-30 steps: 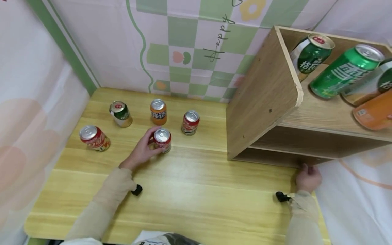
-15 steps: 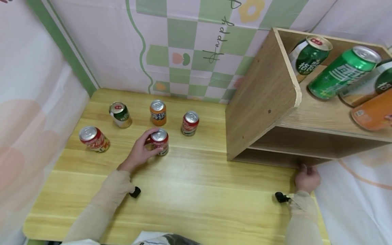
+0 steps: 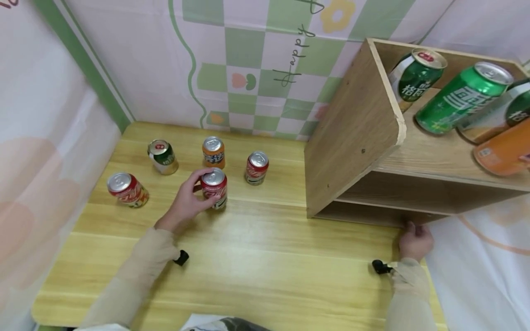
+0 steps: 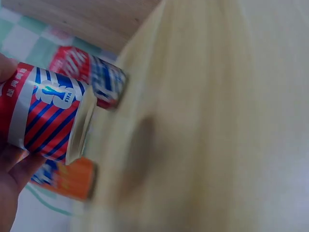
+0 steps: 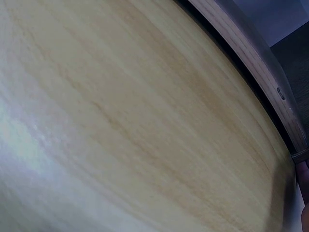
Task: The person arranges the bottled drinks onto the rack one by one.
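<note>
My left hand point(image 3: 191, 198) grips a red can point(image 3: 214, 187) with blue stripes near the middle of the yellow wooden table point(image 3: 265, 257), fingers curled round its side. In the left wrist view the same red can point(image 4: 46, 116) sits in my palm, its bottom rim tilted and slightly off the table point(image 4: 203, 121). My right hand point(image 3: 415, 241) holds the lower front edge of the wooden shelf point(image 3: 356, 138) at the table's right. A fingertip point(image 5: 303, 176) shows against the shelf board point(image 5: 251, 53) in the right wrist view.
Standing behind the held can are a second red can point(image 3: 256, 167), an orange can point(image 3: 213, 151) and a green can point(image 3: 163, 156). Another red can point(image 3: 126, 188) stands at the left. Several cans lean on the shelf's upper level, among them a tall green one point(image 3: 461, 99).
My left hand has closed round the red can, shifting it slightly left and raising it. The right hand has stayed on the shelf edge.
</note>
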{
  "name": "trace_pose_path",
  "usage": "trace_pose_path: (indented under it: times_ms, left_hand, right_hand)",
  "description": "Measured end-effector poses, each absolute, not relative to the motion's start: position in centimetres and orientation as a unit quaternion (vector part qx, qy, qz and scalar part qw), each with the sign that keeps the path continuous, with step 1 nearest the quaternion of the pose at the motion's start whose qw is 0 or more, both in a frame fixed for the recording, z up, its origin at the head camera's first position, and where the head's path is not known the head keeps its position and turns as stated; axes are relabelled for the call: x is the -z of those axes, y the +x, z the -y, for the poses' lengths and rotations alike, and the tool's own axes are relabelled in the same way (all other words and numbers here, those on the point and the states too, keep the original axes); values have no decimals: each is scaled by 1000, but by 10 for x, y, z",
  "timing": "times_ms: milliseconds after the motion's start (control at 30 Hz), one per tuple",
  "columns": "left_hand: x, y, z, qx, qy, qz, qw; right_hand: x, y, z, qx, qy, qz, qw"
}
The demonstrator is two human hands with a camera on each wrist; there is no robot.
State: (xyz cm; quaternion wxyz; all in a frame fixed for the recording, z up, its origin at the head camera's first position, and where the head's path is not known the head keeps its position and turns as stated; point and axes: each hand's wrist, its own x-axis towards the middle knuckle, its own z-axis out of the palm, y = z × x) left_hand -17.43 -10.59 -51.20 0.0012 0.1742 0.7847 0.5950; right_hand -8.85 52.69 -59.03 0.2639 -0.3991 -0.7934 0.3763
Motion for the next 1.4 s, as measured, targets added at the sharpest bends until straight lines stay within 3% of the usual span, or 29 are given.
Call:
trace_pose_path:
  times_ms: [600,1067,1400]
  left_hand:
    - [405,-177,87,-567,228,-790,-54]
    - [329,-180,65,-545,268,-792,-55]
    - [295,-181,35,-577,313,-752,-51]
  right_hand:
    - [591,-89,-530,-397,-383,787,275]
    - [595,-89,-534,-395,-398,789,253]
    - [597,-88,-538,-388,-399,792,251]
